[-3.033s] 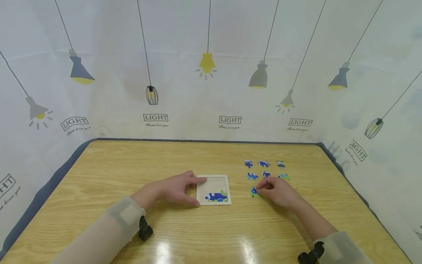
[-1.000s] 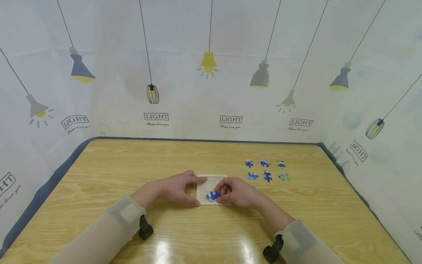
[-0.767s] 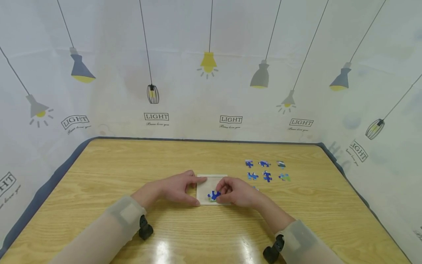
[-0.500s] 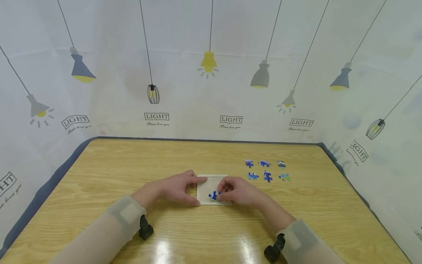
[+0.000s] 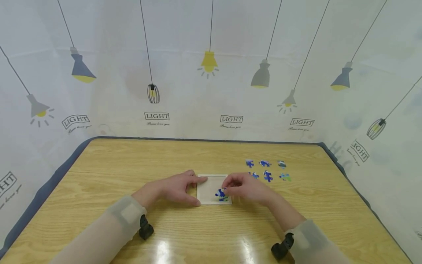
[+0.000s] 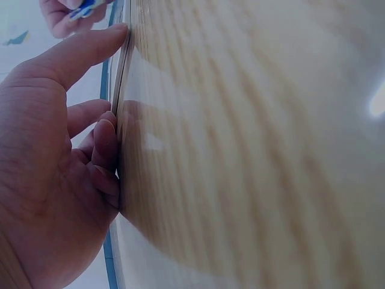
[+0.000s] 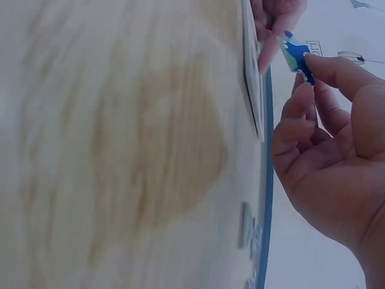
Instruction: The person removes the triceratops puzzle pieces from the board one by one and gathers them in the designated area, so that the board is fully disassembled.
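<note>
In the head view, my right hand [image 5: 248,187] is over the right part of a pale square puzzle tray [image 5: 206,189]. Its thumb and fingers pinch a blue, white and green jigsaw piece [image 5: 220,193]. The right wrist view shows this piece [image 7: 295,57] tilted up between thumb and fingertips, apart from the tabletop. My left hand [image 5: 179,187] rests at the tray's left side, index finger laid straight over the upper left corner and thumb at the lower left one. From the left wrist, the left hand's [image 6: 54,138] other fingers look bent against the tabletop.
Several loose jigsaw pieces [image 5: 267,176] lie in rows on the wooden table [image 5: 158,157], behind and right of the right hand. Wall cloth printed with lamps [image 5: 184,91] encloses the table's back and sides. A small black camera sits on each wrist.
My right hand went from a piece on the table, right of the tray, to the tray. There it took hold of the blue piece, shifting it rightward. The left hand stayed put.
</note>
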A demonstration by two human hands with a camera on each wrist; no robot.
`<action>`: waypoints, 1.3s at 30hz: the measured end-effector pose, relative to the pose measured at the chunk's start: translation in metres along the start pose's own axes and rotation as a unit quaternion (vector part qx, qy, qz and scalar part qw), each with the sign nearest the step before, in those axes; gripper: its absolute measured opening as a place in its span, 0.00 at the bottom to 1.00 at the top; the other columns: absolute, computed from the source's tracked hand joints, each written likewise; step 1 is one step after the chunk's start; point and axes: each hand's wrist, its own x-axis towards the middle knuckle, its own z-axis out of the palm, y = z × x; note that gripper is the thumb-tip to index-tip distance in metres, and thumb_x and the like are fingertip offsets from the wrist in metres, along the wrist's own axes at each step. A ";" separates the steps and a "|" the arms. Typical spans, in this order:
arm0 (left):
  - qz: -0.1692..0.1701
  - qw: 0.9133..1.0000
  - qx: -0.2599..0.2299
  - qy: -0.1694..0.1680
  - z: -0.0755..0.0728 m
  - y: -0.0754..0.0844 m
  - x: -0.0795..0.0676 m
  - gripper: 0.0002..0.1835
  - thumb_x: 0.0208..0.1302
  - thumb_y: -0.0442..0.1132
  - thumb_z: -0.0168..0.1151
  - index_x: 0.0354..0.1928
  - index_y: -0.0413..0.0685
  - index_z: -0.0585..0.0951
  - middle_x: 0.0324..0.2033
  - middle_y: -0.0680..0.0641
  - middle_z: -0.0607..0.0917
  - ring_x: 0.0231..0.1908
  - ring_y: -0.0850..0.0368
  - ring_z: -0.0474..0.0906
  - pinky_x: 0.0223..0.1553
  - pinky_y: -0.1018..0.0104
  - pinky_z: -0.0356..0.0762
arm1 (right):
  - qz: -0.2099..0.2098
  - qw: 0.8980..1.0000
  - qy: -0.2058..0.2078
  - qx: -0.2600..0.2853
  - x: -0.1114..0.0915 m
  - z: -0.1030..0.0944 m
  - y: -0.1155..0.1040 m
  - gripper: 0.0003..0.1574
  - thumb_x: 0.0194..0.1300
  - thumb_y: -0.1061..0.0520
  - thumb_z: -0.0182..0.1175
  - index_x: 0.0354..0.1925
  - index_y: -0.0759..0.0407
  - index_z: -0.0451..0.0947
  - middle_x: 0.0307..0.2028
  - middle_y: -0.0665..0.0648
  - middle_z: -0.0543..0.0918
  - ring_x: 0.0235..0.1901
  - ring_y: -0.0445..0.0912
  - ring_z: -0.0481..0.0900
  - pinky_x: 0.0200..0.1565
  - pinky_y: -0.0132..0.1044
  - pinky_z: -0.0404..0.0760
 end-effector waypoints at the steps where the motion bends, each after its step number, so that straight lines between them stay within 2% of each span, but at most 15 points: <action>1: -0.001 1.000 0.000 0.000 0.000 0.000 0.000 0.49 0.63 0.57 0.79 0.84 0.55 0.70 0.50 0.51 0.73 0.43 0.57 0.70 0.47 0.62 0.70 | -0.002 1.000 0.006 0.003 -0.003 -0.003 0.000 0.11 0.76 0.47 0.69 0.50 0.50 0.86 0.42 0.55 0.85 0.38 0.49 0.79 0.38 0.37 0.79; 5: -0.004 1.000 -0.001 -0.001 0.000 0.000 0.000 0.49 0.63 0.56 0.79 0.84 0.55 0.70 0.50 0.51 0.73 0.43 0.57 0.70 0.47 0.63 0.70 | -0.018 0.999 0.024 0.016 -0.016 -0.017 0.005 0.12 0.79 0.48 0.68 0.53 0.52 0.85 0.42 0.62 0.85 0.37 0.54 0.83 0.37 0.41 0.85; 9: -0.004 1.000 -0.004 -0.001 0.000 0.001 0.000 0.49 0.64 0.55 0.80 0.83 0.54 0.70 0.51 0.51 0.73 0.43 0.57 0.70 0.47 0.63 0.70 | -0.032 0.997 0.037 0.055 -0.028 -0.033 0.017 0.14 0.81 0.50 0.66 0.56 0.57 0.83 0.46 0.69 0.84 0.39 0.58 0.88 0.42 0.45 0.90; 14: -0.005 1.000 -0.006 -0.003 0.001 0.000 0.001 0.48 0.64 0.56 0.80 0.84 0.55 0.70 0.51 0.51 0.73 0.45 0.56 0.70 0.48 0.62 0.70 | -0.021 0.994 0.056 0.087 -0.045 -0.053 0.034 0.19 0.82 0.53 0.65 0.61 0.64 0.80 0.51 0.69 0.85 0.45 0.54 0.91 0.50 0.46 0.91; 17: -0.004 1.000 -0.008 -0.003 0.001 0.000 0.001 0.49 0.64 0.56 0.80 0.84 0.55 0.70 0.51 0.50 0.73 0.45 0.56 0.69 0.48 0.62 0.69 | -0.010 0.994 0.077 0.072 -0.056 -0.064 0.042 0.21 0.81 0.55 0.65 0.63 0.66 0.79 0.50 0.66 0.85 0.46 0.52 0.90 0.50 0.45 0.91; 20: -0.003 1.000 -0.010 -0.003 0.001 0.000 0.001 0.49 0.63 0.55 0.80 0.84 0.55 0.70 0.51 0.50 0.73 0.45 0.56 0.69 0.47 0.62 0.69 | 0.008 0.994 0.097 0.043 -0.064 -0.073 0.048 0.21 0.81 0.53 0.65 0.64 0.64 0.80 0.48 0.65 0.84 0.43 0.52 0.87 0.43 0.42 0.89; 25: -0.002 1.000 -0.010 -0.001 0.001 -0.001 0.001 0.49 0.64 0.56 0.80 0.84 0.56 0.70 0.51 0.50 0.73 0.44 0.56 0.69 0.47 0.62 0.69 | 0.044 0.993 0.113 -0.009 -0.074 -0.085 0.059 0.19 0.82 0.54 0.64 0.63 0.62 0.81 0.39 0.62 0.84 0.36 0.51 0.81 0.33 0.39 0.79; 32: 0.001 1.000 -0.008 -0.003 0.002 0.000 0.002 0.49 0.64 0.56 0.80 0.84 0.55 0.70 0.51 0.50 0.73 0.45 0.56 0.69 0.47 0.62 0.69 | 0.086 0.989 0.112 -0.051 -0.078 -0.092 0.082 0.17 0.82 0.53 0.64 0.60 0.61 0.82 0.34 0.56 0.85 0.32 0.47 0.78 0.34 0.37 0.77; 39: 0.004 1.000 -0.005 -0.004 0.000 0.002 0.000 0.49 0.64 0.55 0.80 0.84 0.52 0.70 0.51 0.50 0.73 0.44 0.56 0.69 0.48 0.63 0.69 | 0.081 0.984 0.122 -0.105 -0.076 -0.091 0.092 0.16 0.80 0.49 0.67 0.56 0.58 0.85 0.38 0.54 0.86 0.38 0.48 0.79 0.40 0.38 0.78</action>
